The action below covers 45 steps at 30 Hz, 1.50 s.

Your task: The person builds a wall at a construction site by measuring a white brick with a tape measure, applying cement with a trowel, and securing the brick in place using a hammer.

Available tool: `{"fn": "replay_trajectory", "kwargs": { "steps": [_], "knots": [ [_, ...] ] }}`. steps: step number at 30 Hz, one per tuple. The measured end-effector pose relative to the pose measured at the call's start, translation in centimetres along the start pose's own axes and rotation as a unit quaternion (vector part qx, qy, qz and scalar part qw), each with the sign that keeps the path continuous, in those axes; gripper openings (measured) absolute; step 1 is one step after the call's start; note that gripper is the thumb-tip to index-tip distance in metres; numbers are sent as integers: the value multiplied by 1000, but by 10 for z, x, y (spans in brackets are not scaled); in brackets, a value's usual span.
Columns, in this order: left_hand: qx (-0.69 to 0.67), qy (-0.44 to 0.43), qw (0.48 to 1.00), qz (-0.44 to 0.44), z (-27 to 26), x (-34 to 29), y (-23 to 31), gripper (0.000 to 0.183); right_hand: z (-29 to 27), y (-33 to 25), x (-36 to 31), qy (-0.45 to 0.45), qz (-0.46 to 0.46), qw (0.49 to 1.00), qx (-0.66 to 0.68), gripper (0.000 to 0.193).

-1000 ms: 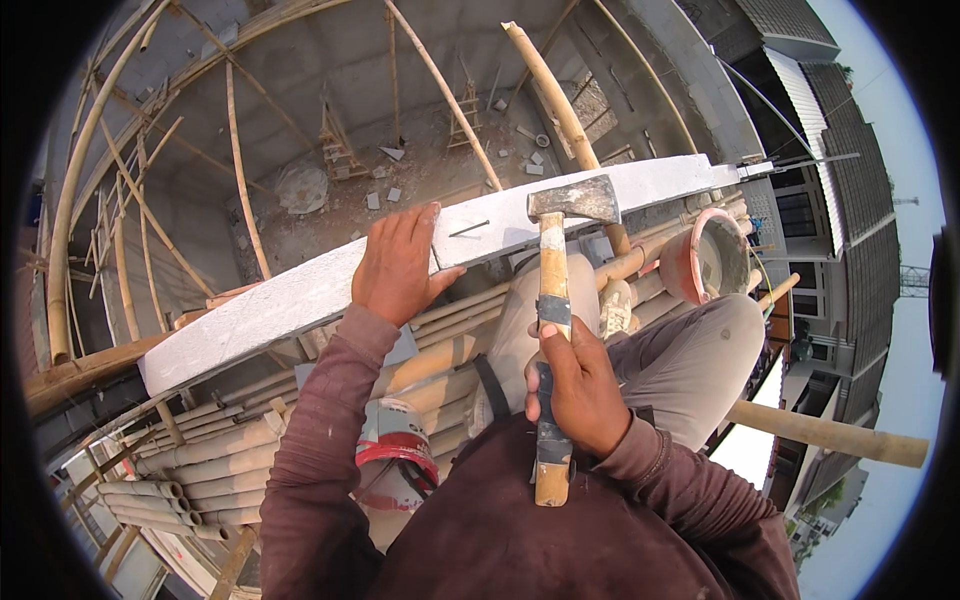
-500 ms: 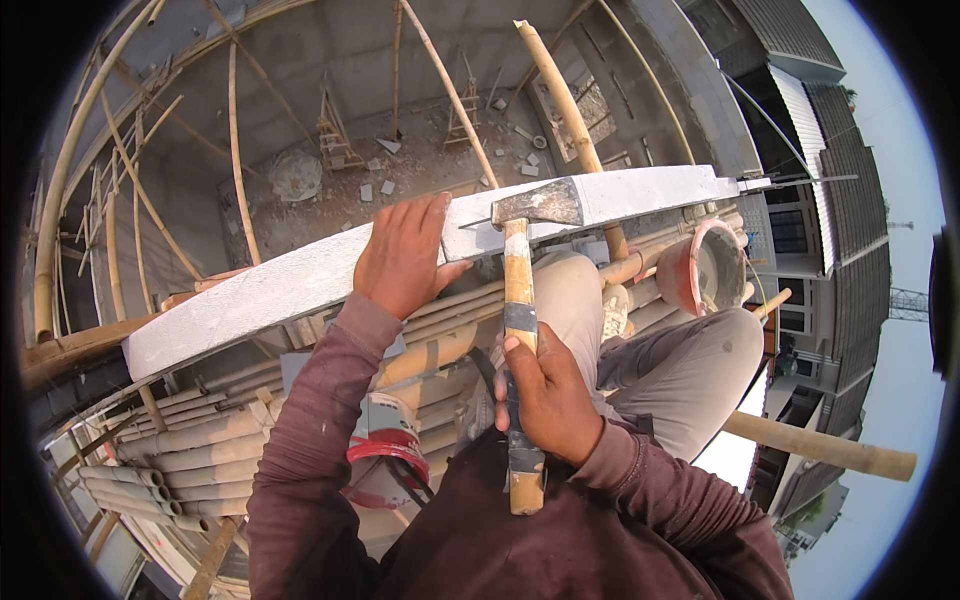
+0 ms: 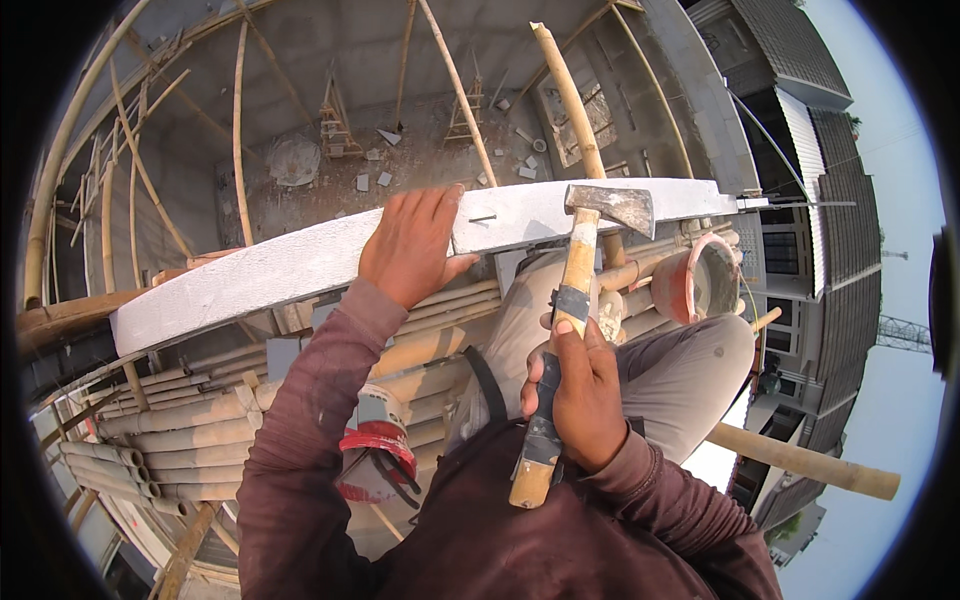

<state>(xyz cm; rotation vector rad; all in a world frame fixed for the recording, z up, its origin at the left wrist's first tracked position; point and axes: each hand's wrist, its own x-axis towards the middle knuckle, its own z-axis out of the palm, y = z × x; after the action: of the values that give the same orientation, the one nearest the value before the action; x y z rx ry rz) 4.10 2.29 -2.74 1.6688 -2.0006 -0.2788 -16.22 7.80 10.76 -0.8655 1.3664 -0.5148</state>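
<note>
My left hand [image 3: 412,245] lies across the white masonry blocks [image 3: 240,256] along the wall top, fingers stretched over the far edge and thumb spread toward the near side. Just right of it, beyond a joint between blocks, a thin dark nail [image 3: 482,218] shows on the white face. My right hand [image 3: 578,390] is closed around the tape-wrapped wooden handle of a hatchet [image 3: 612,208]. Its worn metal head, with a broad blade to the right, hangs over the right part of the blocks, apart from the nail.
Bundled bamboo poles [image 3: 200,440] lie below the wall. A red-rimmed bucket [image 3: 692,280] of grey mix stands at right, and a red-and-white bucket [image 3: 380,450] sits by my left forearm. An upright bamboo pole [image 3: 570,100] rises past the wall. Beyond it drops a deep room with rubble [image 3: 375,165].
The hatchet has swung right and away from the nail, its head now further along the blocks. My right hand moved with it. The left hand stays on the blocks.
</note>
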Motion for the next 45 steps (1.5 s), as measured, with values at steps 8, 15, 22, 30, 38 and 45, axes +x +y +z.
{"fn": "replay_trajectory", "kwargs": {
  "steps": [8,15,22,30,38,45],
  "knots": [
    [-2,4,1000,-4,4,4,2,83,18,16,11,-89,26,995,-40,24],
    [-3,16,1000,5,-2,3,2,82,32,14,4,58,-56,991,103,23],
    [-5,5,1000,-5,-1,1,0,83,25,6,3,3,-46,998,43,23],
    [-2,-1,1000,-11,1,2,-1,82,24,20,10,-67,-19,997,-19,25],
    [-2,7,1000,-4,0,3,0,81,24,22,13,-86,1,995,-57,21],
    [13,10,1000,-3,1,2,-1,81,25,29,15,-106,9,989,-105,21]
  ]
}}
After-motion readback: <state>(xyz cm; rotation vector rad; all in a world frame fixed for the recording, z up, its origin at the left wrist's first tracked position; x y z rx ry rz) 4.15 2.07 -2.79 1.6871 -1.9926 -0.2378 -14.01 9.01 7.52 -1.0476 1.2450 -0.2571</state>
